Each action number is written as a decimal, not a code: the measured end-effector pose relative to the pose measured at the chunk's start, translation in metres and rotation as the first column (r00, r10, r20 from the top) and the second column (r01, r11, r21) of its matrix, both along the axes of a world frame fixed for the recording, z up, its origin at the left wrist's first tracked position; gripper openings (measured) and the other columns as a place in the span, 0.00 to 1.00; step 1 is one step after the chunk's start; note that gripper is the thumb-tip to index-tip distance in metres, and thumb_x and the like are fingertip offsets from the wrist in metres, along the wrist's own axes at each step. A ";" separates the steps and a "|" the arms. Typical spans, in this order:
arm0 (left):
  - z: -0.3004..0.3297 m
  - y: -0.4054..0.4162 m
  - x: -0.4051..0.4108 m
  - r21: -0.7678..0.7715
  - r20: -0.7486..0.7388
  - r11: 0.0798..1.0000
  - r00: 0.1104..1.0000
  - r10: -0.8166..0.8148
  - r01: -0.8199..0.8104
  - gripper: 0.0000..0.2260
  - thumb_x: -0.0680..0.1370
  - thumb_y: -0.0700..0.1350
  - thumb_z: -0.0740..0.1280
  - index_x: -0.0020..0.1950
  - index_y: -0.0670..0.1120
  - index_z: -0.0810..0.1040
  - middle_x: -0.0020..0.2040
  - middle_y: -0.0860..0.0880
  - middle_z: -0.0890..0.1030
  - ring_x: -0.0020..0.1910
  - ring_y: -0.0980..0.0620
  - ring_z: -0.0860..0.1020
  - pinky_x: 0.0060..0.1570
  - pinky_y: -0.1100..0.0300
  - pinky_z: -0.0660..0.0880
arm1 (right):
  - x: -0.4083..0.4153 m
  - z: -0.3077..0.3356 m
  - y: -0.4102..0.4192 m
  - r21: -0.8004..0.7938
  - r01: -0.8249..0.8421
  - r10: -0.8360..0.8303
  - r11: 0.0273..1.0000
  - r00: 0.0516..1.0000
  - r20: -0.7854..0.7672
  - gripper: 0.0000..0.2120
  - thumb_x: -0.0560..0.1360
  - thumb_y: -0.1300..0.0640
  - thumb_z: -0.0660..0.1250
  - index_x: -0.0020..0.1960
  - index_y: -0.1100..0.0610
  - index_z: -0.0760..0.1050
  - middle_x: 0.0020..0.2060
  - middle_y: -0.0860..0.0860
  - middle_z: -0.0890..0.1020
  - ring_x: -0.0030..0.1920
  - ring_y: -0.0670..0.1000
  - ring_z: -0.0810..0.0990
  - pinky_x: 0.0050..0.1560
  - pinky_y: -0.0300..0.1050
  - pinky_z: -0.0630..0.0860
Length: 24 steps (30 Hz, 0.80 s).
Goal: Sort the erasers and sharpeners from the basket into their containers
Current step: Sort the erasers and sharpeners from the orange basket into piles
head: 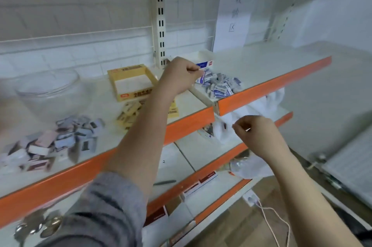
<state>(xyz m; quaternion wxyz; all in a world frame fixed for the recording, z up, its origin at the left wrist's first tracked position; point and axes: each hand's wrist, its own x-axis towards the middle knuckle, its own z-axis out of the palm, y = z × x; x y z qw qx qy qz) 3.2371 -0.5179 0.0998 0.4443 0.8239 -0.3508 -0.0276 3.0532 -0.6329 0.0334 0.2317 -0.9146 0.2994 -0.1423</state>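
Note:
My left hand [182,74] reaches over the orange-edged shelf [271,83] and pinches a blue-and-white eraser [202,77] at the left edge of a pile of the same erasers [221,85]. A white box [204,60] stands behind that pile. Further left sit a yellow open box [131,82], several yellow erasers [129,114] in front of it, and a heap of small pink, grey and blue box-shaped pieces [58,140]. My right hand [256,134] hovers lower, at the second shelf's edge, fingers closed; whether it holds anything is unclear.
A clear glass bowl [50,89] stands at the left rear of the top shelf. White plastic bags [261,109] lie on the shelf below, with a pen [164,182] and flat packets [199,184] lower down. A white cable [275,220] trails on the wooden floor.

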 end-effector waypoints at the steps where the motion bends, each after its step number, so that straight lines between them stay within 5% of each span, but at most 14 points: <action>1: -0.002 -0.017 0.005 0.035 0.002 0.999 1.000 -0.001 0.000 0.10 0.77 0.46 0.67 0.53 0.43 0.83 0.43 0.42 0.83 0.39 0.50 0.77 0.41 0.61 0.72 | -0.005 0.002 -0.009 -0.007 -0.003 0.003 1.000 1.000 -0.013 0.09 0.76 0.53 0.63 0.38 0.51 0.76 0.37 0.50 0.82 0.35 0.50 0.79 0.37 0.44 0.74; 4: -0.006 -0.059 0.017 0.121 0.002 0.993 1.000 -0.004 0.004 0.10 0.79 0.44 0.65 0.56 0.43 0.82 0.45 0.41 0.83 0.40 0.47 0.77 0.43 0.60 0.72 | -0.013 0.007 -0.030 -0.001 -0.007 0.007 1.000 0.999 -0.044 0.08 0.77 0.53 0.62 0.43 0.52 0.79 0.39 0.49 0.83 0.37 0.50 0.80 0.38 0.45 0.77; 7: -0.009 -0.086 0.023 0.198 0.023 0.980 0.999 -0.027 0.022 0.12 0.80 0.44 0.63 0.60 0.44 0.80 0.55 0.42 0.81 0.51 0.43 0.79 0.44 0.63 0.69 | -0.015 0.010 -0.045 0.029 -0.011 0.013 1.000 0.999 -0.041 0.09 0.77 0.53 0.62 0.46 0.52 0.80 0.41 0.47 0.83 0.38 0.50 0.81 0.40 0.46 0.79; 11: -0.019 -0.105 0.031 0.240 0.062 0.970 0.997 -0.045 0.029 0.08 0.78 0.40 0.61 0.43 0.52 0.72 0.40 0.48 0.68 0.39 0.51 0.67 0.40 0.61 0.63 | -0.015 0.010 -0.058 0.035 0.007 -0.006 0.999 1.000 -0.019 0.09 0.77 0.53 0.62 0.47 0.53 0.80 0.42 0.47 0.82 0.39 0.49 0.80 0.38 0.43 0.77; 15: -0.027 -0.106 0.034 0.125 0.048 0.992 0.999 0.011 -0.017 0.08 0.78 0.43 0.64 0.53 0.47 0.83 0.46 0.50 0.80 0.46 0.53 0.76 0.45 0.64 0.68 | -0.011 0.011 -0.063 0.021 -0.017 0.017 1.000 1.000 -0.023 0.08 0.77 0.53 0.62 0.45 0.53 0.79 0.41 0.48 0.83 0.37 0.48 0.79 0.38 0.42 0.75; 24: -0.011 -0.065 0.024 -0.008 0.085 0.993 0.990 0.115 -0.114 0.10 0.78 0.42 0.64 0.53 0.43 0.83 0.49 0.49 0.83 0.40 0.57 0.77 0.36 0.69 0.69 | 0.010 0.016 -0.040 0.000 -0.131 0.131 0.991 0.990 0.046 0.07 0.76 0.53 0.63 0.44 0.52 0.79 0.36 0.43 0.79 0.36 0.44 0.76 0.38 0.40 0.73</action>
